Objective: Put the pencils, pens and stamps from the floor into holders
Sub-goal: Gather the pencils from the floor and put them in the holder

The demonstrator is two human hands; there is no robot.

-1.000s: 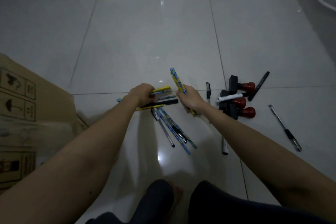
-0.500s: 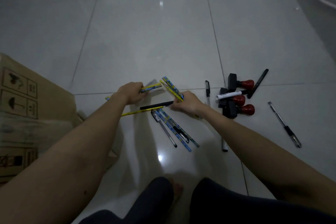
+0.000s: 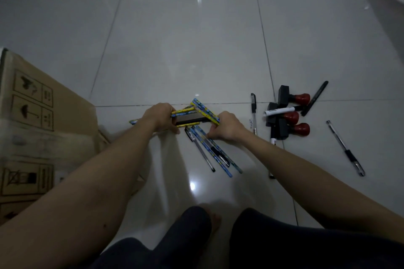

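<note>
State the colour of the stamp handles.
Red, on black bases; head view shows the stamps best.

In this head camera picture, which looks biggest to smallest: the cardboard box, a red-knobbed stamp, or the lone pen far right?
1. Brown printed cardboard box, though nearness to the camera inflates it.
2. Clear black-gripped pen, longest of the small items.
3. Black red-knobbed stamp, shorter but thicker.

A cardboard box [image 3: 32, 129] is sitting at the far left of the floor [image 3: 185, 50]; loose pens [image 3: 213, 153] are lying centrally, and stamps [image 3: 290, 116] are clustering to their right.
</note>
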